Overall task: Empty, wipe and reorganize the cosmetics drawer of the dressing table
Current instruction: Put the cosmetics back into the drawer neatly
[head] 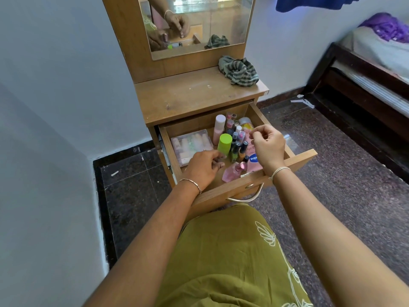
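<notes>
Centre of the frame: cosmetics drawer [287,167] of the dressing table [188,96] pulled well out and packed with items. Emptying apparently only starting, with none of the contents up on the top yet.

Left part of the drawer: clear plastic case [191,144] of small bottles, lying flat near the left wall. Just right of it: left hand [204,167] reaching down inside, fingers curled at the foot of the green-capped bottle [224,144]. Probably going for that one first, as the bulkiest and easiest to catch. Cannot tell whether it is actually gripped, since the fingertips are hidden.

Middle: nail-polish bottles [238,145] upright and crowded together, tall pink bottle [219,127] behind them. Likely to topple if a neighbour is pulled out carelessly.

Right of centre: right hand [269,145] hovering over a pink tube [253,159] lying flat, thumb and forefinger drawn together, other fingers curled. Cannot tell whether pinching something tiny or nothing.

Upper right of the tabletop: striped cloth [240,72], bunched within reach, presumably for the wiping.
</notes>
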Demonstrator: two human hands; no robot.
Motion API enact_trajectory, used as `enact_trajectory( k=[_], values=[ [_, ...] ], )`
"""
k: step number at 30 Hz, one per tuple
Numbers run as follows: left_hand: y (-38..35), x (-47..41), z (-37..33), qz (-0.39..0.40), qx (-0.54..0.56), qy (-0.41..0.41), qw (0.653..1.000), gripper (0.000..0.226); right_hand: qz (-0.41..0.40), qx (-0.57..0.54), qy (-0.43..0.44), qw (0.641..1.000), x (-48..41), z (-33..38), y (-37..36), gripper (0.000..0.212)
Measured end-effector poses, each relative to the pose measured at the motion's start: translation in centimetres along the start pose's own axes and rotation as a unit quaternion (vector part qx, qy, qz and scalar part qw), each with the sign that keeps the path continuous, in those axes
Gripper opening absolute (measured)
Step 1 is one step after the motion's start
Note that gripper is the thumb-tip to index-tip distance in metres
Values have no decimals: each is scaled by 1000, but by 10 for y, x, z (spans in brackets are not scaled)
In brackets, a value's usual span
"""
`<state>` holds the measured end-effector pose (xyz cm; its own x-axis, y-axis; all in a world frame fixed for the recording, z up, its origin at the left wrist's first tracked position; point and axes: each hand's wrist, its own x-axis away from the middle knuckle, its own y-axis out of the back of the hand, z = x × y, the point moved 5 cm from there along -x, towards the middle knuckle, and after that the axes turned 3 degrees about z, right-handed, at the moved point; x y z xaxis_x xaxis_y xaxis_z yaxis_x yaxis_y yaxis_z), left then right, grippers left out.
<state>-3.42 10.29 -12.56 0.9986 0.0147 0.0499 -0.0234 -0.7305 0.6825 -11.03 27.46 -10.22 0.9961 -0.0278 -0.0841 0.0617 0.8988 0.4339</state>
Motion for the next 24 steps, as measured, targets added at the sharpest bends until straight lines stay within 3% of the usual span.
enact_trajectory(
  k=[6, 9, 12, 18, 24],
  values=[
    [-3, -3, 1, 28, 55, 14, 998, 35, 33, 65, 33, 997, 2, 4, -8, 17],
    [-9, -5, -3, 87, 93, 30, 991, 54, 43, 62, 21, 997, 1, 3, -8, 18],
    [-15, -8, -9, 139, 80, 25, 987, 60, 89, 49, 5, 995, 1, 1, -12, 18],
    [-23, -9, -12, 144, 16, 10, 989, 42, 128, 8, -4, 992, 1, 1, -13, 26],
    [-12, -11, -4, 48, -50, 2, 998, 22, 75, -33, -4, 997, 2, 3, -6, 31]
  ],
)
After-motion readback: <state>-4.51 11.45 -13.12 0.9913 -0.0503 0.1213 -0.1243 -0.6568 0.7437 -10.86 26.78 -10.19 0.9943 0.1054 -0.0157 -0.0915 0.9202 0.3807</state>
